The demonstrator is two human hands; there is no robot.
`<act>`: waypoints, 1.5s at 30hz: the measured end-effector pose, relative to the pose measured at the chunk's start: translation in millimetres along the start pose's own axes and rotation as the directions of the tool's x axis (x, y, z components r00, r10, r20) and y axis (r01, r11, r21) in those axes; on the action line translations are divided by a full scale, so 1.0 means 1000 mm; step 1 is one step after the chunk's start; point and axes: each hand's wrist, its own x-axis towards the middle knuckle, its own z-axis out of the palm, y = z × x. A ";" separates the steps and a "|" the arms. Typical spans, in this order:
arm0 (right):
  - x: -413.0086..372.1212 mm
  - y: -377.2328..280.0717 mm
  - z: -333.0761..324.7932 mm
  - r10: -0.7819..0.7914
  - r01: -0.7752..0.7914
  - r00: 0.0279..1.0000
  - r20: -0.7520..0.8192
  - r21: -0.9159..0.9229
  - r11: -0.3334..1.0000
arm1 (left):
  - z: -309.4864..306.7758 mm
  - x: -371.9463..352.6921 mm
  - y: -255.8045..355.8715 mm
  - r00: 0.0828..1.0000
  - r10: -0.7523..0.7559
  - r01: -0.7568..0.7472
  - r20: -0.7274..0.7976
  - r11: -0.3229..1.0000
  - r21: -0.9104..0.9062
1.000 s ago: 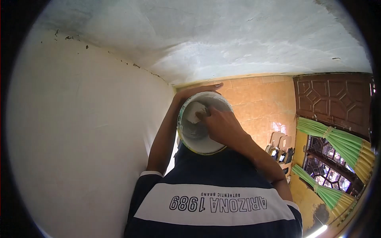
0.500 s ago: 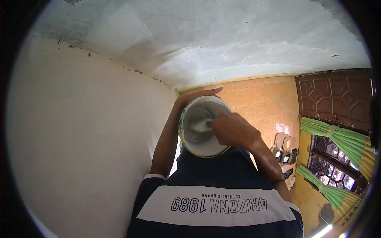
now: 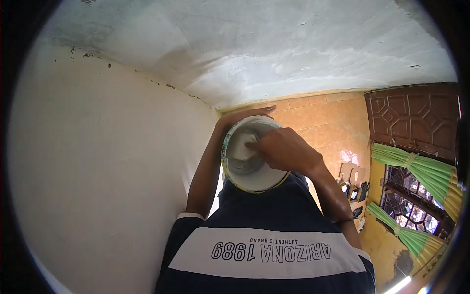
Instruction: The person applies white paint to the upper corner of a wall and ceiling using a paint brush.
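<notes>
A white bucket (image 3: pixel 264 177) with a paint-smeared rim is held against the front of my body, its mouth facing up toward me. My left hand (image 3: pixel 247 114) curves round the bucket's far side and holds it, fingers stretched along the outside. Inside the mouth, my right hand (image 3: pixel 289 151) is closed, with the fingers pointing down to the left. A pale, whitish patch (image 3: pixel 242 148) shows beside its fingertips; whether this is a coated tool or the contents, I cannot make out. My fingers hide whatever the right hand grips.
A plain pale wall (image 3: pixel 98 161) rises close on my left. Overhead is a stained, peeling whitish surface (image 3: pixel 293 49). Orange tiles (image 3: pixel 318 125) lie beyond the bucket. To the right are a brown panelled door (image 3: pixel 416 120), green curtains (image 3: pixel 416 164) and a barred window (image 3: pixel 409 201).
My right hand has shifted slightly left and up inside the bucket, and the whitish patch has moved with it. The bucket tilts a little differently; my left hand stays round it.
</notes>
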 end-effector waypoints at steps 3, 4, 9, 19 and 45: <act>0.010 0.007 0.017 -0.124 0.131 0.980 -0.156 0.035 0.991 | -0.003 -0.004 -0.001 0.996 -0.089 0.089 -0.027 0.996 -0.009; 0.013 0.008 0.021 -0.111 0.111 0.993 -0.037 0.003 0.994 | -0.004 0.003 0.002 0.992 -0.120 0.119 -0.037 0.993 -0.013; 0.007 0.014 0.012 0.071 -0.061 0.990 0.122 -0.086 0.994 | -0.005 0.005 0.000 0.957 -0.272 0.269 -0.102 0.962 -0.041; -0.062 0.055 -0.055 -0.001 0.059 0.982 -0.189 0.303 0.951 | -0.026 0.069 0.003 0.887 -0.447 0.457 0.116 0.886 -0.078; -0.092 0.044 -0.211 0.086 -0.370 0.086 -0.993 0.049 0.928 | 0.038 -0.017 0.082 0.944 -0.294 0.260 -0.149 0.942 -0.212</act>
